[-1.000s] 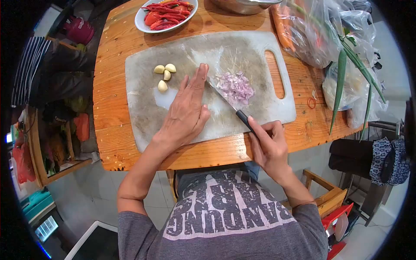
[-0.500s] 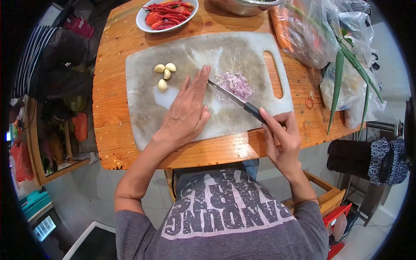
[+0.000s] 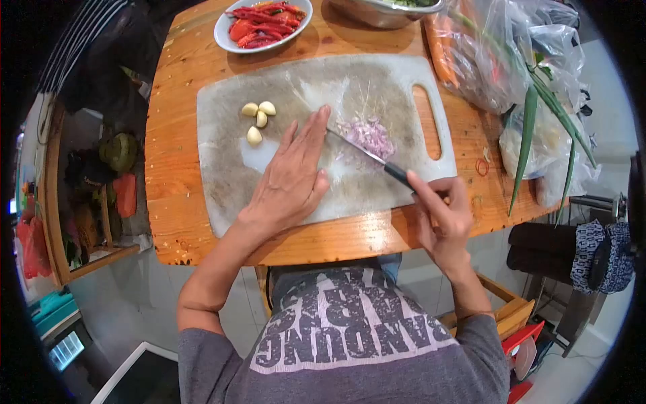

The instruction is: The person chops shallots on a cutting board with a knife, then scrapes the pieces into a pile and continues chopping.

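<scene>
My left hand (image 3: 288,176) lies palm down on the grey-white cutting board (image 3: 229,192), fingers stretched out and the fingertips beside the knife's tip. In my right hand (image 3: 444,214) is the black handle of a knife (image 3: 363,149), its blade slanting over the board toward my left fingertips. Chopped purple shallot (image 3: 372,138) forms a small heap just beyond the blade. Several peeled garlic cloves (image 3: 254,136) sit on the board's left part, up and left of my left hand.
A white bowl of red chillies (image 3: 264,28) and a metal bowl (image 3: 383,15) stand behind the board. Plastic bags (image 3: 494,74) with carrots (image 3: 441,50) and long green leaves (image 3: 527,138) fill the right side. A rubber band (image 3: 482,167) lies near them.
The view has shifted slightly. Both hands and the knife keep nearly the same places on and above the board. A dark shape at the far left has moved away, uncovering more of the shelf.
</scene>
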`<move>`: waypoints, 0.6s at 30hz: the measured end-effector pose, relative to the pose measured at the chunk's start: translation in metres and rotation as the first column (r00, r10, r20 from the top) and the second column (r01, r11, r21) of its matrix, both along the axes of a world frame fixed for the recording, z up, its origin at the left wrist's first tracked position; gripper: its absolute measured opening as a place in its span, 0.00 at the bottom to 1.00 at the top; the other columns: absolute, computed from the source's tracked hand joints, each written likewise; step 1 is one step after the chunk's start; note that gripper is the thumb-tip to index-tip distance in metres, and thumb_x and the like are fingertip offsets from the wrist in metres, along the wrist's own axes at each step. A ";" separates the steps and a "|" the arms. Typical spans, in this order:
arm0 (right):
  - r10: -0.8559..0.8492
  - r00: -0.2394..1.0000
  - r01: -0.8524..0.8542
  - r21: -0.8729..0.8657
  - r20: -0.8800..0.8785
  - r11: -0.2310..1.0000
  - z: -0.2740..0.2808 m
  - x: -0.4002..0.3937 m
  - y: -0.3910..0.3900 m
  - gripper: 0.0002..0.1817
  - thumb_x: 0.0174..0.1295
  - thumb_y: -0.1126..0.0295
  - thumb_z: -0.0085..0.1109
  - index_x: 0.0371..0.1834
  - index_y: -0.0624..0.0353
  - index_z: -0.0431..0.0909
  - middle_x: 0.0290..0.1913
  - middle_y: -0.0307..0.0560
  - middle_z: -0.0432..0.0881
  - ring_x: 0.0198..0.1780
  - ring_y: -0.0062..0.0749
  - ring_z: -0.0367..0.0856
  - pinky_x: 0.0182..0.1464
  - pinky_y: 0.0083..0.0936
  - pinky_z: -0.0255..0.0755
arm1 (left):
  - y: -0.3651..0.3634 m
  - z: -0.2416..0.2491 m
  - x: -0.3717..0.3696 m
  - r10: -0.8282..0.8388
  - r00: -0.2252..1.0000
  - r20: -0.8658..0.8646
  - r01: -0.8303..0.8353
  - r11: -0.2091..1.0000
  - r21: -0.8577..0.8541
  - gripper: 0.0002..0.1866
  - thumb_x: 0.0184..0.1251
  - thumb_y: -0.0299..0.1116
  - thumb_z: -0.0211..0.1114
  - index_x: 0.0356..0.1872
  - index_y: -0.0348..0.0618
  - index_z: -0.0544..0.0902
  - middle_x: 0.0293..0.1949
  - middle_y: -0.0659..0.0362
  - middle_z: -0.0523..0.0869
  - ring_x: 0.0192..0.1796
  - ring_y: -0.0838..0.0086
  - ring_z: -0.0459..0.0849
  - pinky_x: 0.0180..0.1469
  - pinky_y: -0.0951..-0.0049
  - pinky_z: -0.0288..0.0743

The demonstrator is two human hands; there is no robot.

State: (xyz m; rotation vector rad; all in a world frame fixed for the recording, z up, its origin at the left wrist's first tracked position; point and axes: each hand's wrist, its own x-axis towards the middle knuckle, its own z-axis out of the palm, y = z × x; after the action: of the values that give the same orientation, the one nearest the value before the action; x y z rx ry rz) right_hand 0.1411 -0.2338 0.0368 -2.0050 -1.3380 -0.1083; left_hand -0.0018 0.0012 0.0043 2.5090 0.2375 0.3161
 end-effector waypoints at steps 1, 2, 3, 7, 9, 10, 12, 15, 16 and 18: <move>-0.001 0.999 0.001 -0.017 -0.037 1.000 -0.004 -0.001 -0.001 0.31 0.53 0.88 0.67 0.62 0.55 0.87 0.36 0.48 0.76 0.36 0.37 0.75 0.37 0.30 0.72 | -0.001 0.000 -0.001 -0.004 1.000 -0.014 0.004 1.000 -0.007 0.49 0.63 0.24 0.55 0.84 0.32 0.41 0.84 0.43 0.53 0.85 0.50 0.54 0.86 0.49 0.43; -0.002 0.998 0.000 -0.026 -0.061 1.000 -0.012 0.003 0.002 0.30 0.53 0.88 0.67 0.63 0.55 0.87 0.36 0.48 0.76 0.36 0.37 0.75 0.37 0.31 0.73 | 0.000 0.001 0.000 -0.007 1.000 -0.015 0.007 1.000 -0.006 0.49 0.63 0.24 0.55 0.84 0.32 0.41 0.84 0.43 0.53 0.85 0.50 0.54 0.86 0.49 0.43; -0.002 0.997 -0.001 -0.035 -0.081 0.999 -0.014 0.006 0.004 0.30 0.54 0.88 0.66 0.63 0.55 0.86 0.36 0.48 0.76 0.36 0.37 0.75 0.37 0.31 0.73 | 0.000 0.001 0.000 -0.021 1.000 -0.012 0.021 1.000 -0.012 0.49 0.63 0.25 0.55 0.84 0.32 0.41 0.84 0.43 0.53 0.85 0.50 0.54 0.86 0.49 0.43; 0.001 0.998 -0.001 -0.010 0.058 1.000 0.005 0.003 0.004 0.30 0.55 0.88 0.66 0.63 0.54 0.86 0.36 0.48 0.75 0.35 0.38 0.75 0.37 0.32 0.72 | -0.001 -0.002 -0.002 -0.008 1.000 0.015 0.008 1.000 0.017 0.49 0.62 0.26 0.56 0.83 0.30 0.42 0.82 0.39 0.57 0.84 0.49 0.57 0.85 0.48 0.44; -0.004 0.999 0.002 -0.034 -0.034 0.999 -0.005 0.005 0.006 0.28 0.55 0.88 0.67 0.61 0.55 0.87 0.36 0.47 0.75 0.35 0.36 0.75 0.37 0.30 0.72 | 0.003 0.000 0.004 -0.015 0.999 0.032 0.014 0.999 0.035 0.49 0.62 0.26 0.56 0.83 0.30 0.42 0.82 0.39 0.57 0.84 0.49 0.57 0.85 0.48 0.44; 0.002 1.000 -0.002 -0.018 -0.001 1.000 0.001 0.005 0.006 0.27 0.55 0.88 0.67 0.60 0.56 0.88 0.36 0.47 0.76 0.34 0.35 0.76 0.36 0.29 0.72 | 0.004 0.001 0.005 -0.018 0.999 0.028 0.017 0.999 0.027 0.49 0.62 0.26 0.56 0.83 0.31 0.41 0.83 0.41 0.55 0.84 0.50 0.56 0.86 0.48 0.43; -0.038 0.999 0.038 -0.007 0.025 0.999 0.016 -0.001 0.004 0.25 0.57 0.88 0.66 0.58 0.56 0.89 0.36 0.46 0.76 0.34 0.33 0.77 0.36 0.28 0.72 | -0.001 0.000 -0.002 -0.037 0.999 0.001 0.037 0.999 0.000 0.49 0.62 0.25 0.56 0.84 0.31 0.41 0.84 0.42 0.53 0.84 0.50 0.55 0.86 0.47 0.42; -0.012 0.997 0.011 0.023 0.080 1.000 0.016 0.011 0.010 0.25 0.58 0.88 0.67 0.59 0.56 0.88 0.36 0.46 0.75 0.34 0.33 0.77 0.36 0.28 0.73 | 0.001 0.000 0.003 -0.038 0.999 0.024 0.038 0.999 0.017 0.50 0.62 0.26 0.57 0.84 0.31 0.41 0.84 0.41 0.53 0.84 0.50 0.56 0.86 0.48 0.42; -0.027 0.999 0.028 -0.022 0.030 0.999 0.008 0.012 0.011 0.25 0.58 0.88 0.67 0.59 0.58 0.88 0.37 0.46 0.75 0.35 0.33 0.77 0.37 0.27 0.73 | 0.002 -0.002 0.004 -0.021 0.999 0.026 0.021 0.999 0.032 0.50 0.62 0.26 0.57 0.84 0.31 0.41 0.84 0.41 0.53 0.84 0.49 0.57 0.86 0.48 0.42; -0.010 0.999 0.009 -0.017 -0.044 1.000 -0.003 0.009 0.009 0.26 0.57 0.88 0.67 0.60 0.57 0.87 0.37 0.48 0.75 0.36 0.36 0.76 0.37 0.29 0.73 | 0.003 -0.002 0.004 -0.007 0.999 0.037 0.005 0.999 0.050 0.50 0.62 0.26 0.58 0.84 0.31 0.41 0.84 0.41 0.53 0.84 0.49 0.57 0.86 0.48 0.43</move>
State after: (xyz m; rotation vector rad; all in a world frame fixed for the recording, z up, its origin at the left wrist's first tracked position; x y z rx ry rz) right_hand 0.1497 -0.2244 0.0339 -2.0163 -1.3058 -0.0565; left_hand 0.0018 0.0043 0.0022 2.5501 0.2095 0.3705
